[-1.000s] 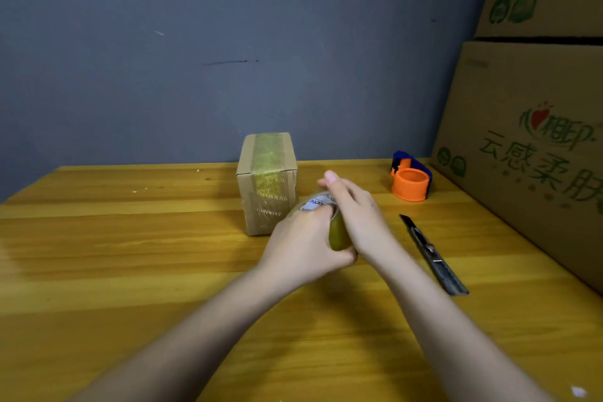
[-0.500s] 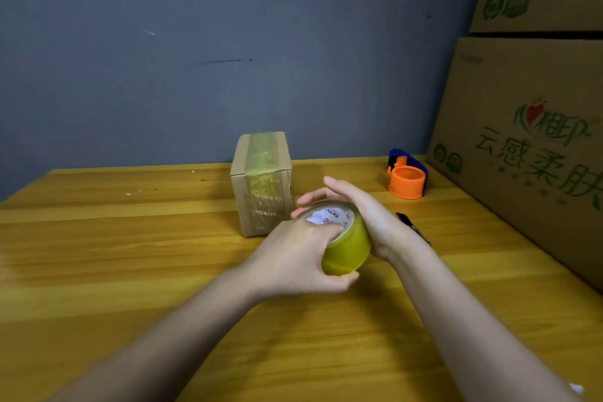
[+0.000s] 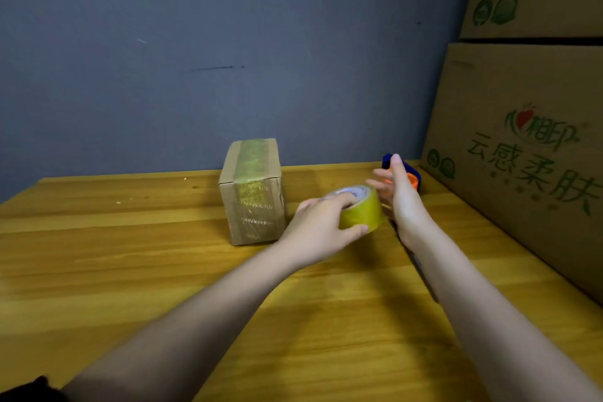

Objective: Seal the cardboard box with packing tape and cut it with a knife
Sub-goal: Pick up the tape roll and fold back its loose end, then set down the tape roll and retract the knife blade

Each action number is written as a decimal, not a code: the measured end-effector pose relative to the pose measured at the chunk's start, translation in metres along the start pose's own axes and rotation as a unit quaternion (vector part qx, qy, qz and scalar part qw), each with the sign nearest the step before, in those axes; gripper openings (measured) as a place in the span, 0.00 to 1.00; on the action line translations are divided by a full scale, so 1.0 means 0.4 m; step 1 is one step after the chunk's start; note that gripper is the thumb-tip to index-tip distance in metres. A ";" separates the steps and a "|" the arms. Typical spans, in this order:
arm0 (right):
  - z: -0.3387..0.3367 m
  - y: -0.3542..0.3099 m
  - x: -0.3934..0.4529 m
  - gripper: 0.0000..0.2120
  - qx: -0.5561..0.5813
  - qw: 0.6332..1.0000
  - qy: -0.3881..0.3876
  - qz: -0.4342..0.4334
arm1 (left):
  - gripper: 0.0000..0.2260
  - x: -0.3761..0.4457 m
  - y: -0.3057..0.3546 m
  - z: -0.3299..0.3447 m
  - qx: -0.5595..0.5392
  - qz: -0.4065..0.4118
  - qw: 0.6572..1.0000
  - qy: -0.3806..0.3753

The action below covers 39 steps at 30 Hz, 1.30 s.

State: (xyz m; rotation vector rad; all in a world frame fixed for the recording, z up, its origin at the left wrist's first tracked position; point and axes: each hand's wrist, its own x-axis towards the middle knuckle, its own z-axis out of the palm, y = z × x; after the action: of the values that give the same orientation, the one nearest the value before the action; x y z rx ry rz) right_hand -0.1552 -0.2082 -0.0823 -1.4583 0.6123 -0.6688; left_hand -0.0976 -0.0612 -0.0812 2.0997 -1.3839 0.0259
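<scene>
A small cardboard box (image 3: 251,196) stands upright on the wooden table (image 3: 114,254), with a strip of yellowish tape over its top and down its front. My left hand (image 3: 321,227) grips a roll of yellow packing tape (image 3: 363,212) just right of the box, thumb under the roll and fingers over its top. My right hand (image 3: 403,202) is held upright beside the roll's right side, fingers spread and holding nothing. The knife (image 3: 421,266) lies on the table under my right forearm, and only slivers of it show.
An orange and blue tape dispenser (image 3: 414,178) sits behind my right hand near the wall. Large printed cardboard cartons (image 3: 522,157) are stacked along the table's right edge. A grey wall closes off the back.
The tape roll has moved to the right in my left hand. My right hand has come off the roll and opened beside it, now covering the knife and part of the dispenser.
</scene>
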 end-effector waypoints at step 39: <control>-0.024 0.097 0.341 0.24 -0.427 0.902 -0.061 0.012 | 0.24 0.362 -0.136 0.278 0.196 -0.079 0.977 -0.004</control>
State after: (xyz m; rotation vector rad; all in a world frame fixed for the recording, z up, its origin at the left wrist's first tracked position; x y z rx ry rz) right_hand -0.0680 -0.3147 -0.1178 -2.2807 0.8788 -0.2698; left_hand -0.0209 -0.2223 -0.1483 2.5315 -1.2918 0.2432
